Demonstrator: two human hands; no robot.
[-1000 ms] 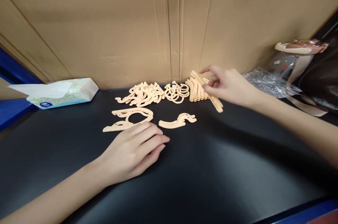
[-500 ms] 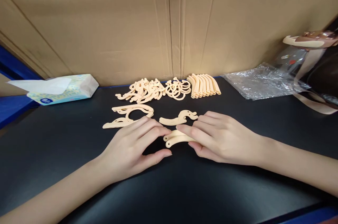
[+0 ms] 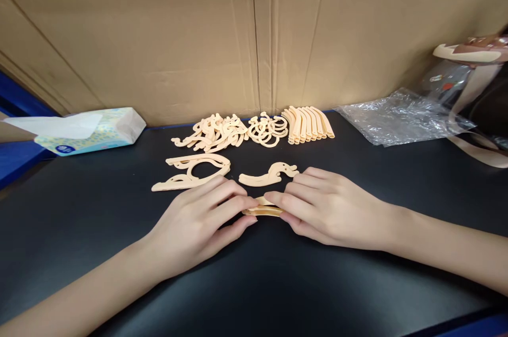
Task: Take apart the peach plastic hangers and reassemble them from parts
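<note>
Near the front middle of the tabletop, a pair of curved cream plastic hanger arms (image 3: 265,211) lies between my hands, with a hollow, channelled side facing me. My left hand (image 3: 200,223) is closed at their left end, thumb and fingertips pinching it. At the right end my right hand (image 3: 333,210) grips with thumb below and fingers above, hiding that part. Just beyond my right fingertips lies a cream hook with a curved arm (image 3: 260,177). Past my left knuckles rests an open folding hanger frame (image 3: 180,181) with a rounded middle, partly covered by that hand.
Along the back lie a heap of cream hooks (image 3: 220,133), several rings (image 3: 268,133) and a row of curved arms (image 3: 311,124). A tissue pack (image 3: 91,130) stands left. A clear plastic bag (image 3: 400,117) and a strapped bottle (image 3: 476,80) are at right. Cardboard (image 3: 178,35) walls the back.
The hanger arms have rolled so their hollow side now faces me. My left thumb and fingers have closed onto their left end. The view has shifted slightly.
</note>
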